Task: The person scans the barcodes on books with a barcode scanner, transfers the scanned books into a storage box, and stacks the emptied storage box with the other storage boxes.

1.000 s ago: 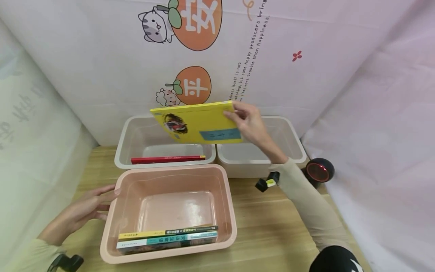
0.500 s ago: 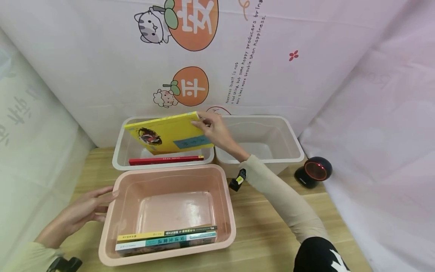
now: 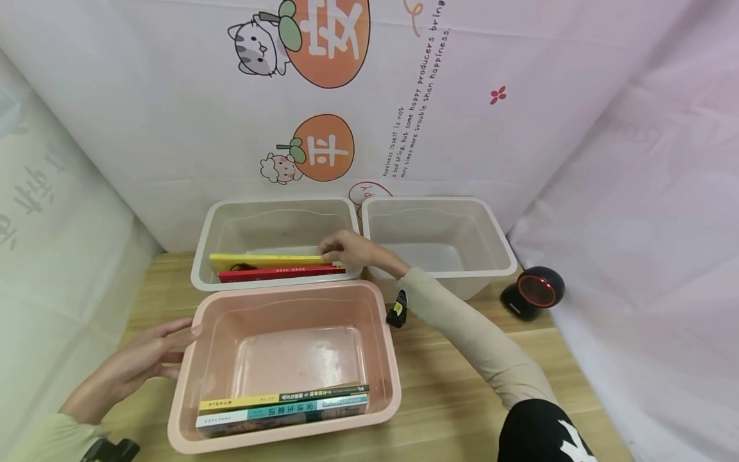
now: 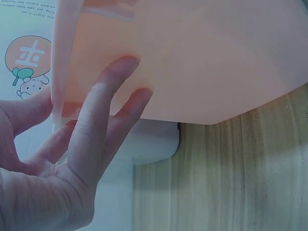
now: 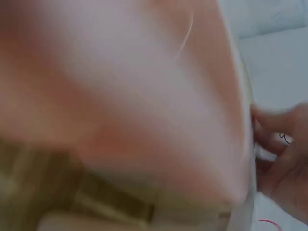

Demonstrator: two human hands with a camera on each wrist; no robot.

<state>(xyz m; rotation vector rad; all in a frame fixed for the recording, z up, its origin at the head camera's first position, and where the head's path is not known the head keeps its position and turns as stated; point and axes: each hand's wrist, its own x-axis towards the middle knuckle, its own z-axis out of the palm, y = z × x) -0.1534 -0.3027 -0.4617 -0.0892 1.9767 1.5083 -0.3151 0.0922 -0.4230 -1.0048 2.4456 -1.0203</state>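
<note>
My right hand (image 3: 349,249) pinches the right end of a yellow book (image 3: 268,260), which stands spine up in the left grey bin (image 3: 202,247). Just in front of it in that bin is a red book (image 3: 277,273). In the right wrist view the hand (image 5: 281,154) appears at the right edge, and the book is hidden there. My left hand (image 3: 144,356) holds the left side of a pink bin (image 3: 388,340). In the left wrist view its thumb is at the rim, with two fingertips (image 4: 142,96) against the outer wall.
Several books (image 3: 283,407) lie along the pink bin's near wall. A second grey bin (image 3: 439,256) stands to the right of the first. A black round device (image 3: 537,289) sits at the right on the wooden table (image 3: 450,385). Printed cloth (image 3: 450,115) surrounds the table.
My right hand has carried the yellow book left and down from above the grey bins into the left one, behind the red book. The left hand stays at the pink bin.
</note>
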